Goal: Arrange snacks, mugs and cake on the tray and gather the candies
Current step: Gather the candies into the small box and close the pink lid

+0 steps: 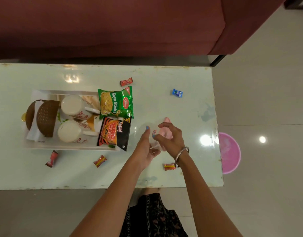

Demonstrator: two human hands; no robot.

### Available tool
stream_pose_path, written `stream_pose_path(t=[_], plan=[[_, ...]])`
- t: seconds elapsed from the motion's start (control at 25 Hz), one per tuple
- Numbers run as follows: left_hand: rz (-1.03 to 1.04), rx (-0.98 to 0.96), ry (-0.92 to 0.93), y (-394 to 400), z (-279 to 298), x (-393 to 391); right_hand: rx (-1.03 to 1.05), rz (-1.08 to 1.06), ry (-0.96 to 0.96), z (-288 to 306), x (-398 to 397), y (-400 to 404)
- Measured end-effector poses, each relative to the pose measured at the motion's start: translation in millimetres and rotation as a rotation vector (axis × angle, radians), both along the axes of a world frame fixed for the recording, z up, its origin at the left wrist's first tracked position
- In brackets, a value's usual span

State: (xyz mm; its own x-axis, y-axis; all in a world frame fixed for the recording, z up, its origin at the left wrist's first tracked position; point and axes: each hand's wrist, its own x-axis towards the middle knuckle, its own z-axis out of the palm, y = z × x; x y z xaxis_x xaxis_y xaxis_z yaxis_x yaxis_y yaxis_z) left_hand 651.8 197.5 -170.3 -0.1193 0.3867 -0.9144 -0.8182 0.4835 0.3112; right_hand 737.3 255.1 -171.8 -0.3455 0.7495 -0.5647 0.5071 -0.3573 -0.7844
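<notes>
You have 2 snack packets at the tray's right end: the green Soya Sticks packet (pixel 115 102) and the black-and-orange Mad Angles packet (pixel 114 133). 2 white mugs (pixel 73 105) (pixel 70 131) stand in the tray (pixel 72 146). On the table lie 5 wrapped candies: 4 red (pixel 126 81) (pixel 52 158) (pixel 100 161) (pixel 169 166), 1 blue (pixel 177 92).

Pink lid (pixel 166 132) partly hidden by hands, sticker (pixel 154 132) unreadable (too sm.)

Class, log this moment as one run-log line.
tray: loaded | left hand + right hand: holding clear bag | candies: scattered on table
</notes>
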Motion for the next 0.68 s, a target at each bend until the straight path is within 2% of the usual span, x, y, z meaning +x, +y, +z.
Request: stream_pose_path(t=[0.24, 0.48, 0.56, 0.68], plan=[[-0.001, 0.093, 0.031, -4.1, -4.7, 4.7, -0.068, 0.002, 0.129, 18.4, 16.8, 0.1], [0.164, 0.045, -0.111, -17.5, -13.0, -4.3, -0.378, -0.039, 0.305, 22.9, 37.1, 19.0], [0.199, 0.050, -0.173, -24.3, -14.9, -5.0, -0.372, -0.075, 0.252, 16.2, 43.8, 23.9], [0.231, 0.070, -0.204, -29.1, -17.4, -1.5, -0.146, -0.125, -0.091, -4.3, 48.6, 27.4]])
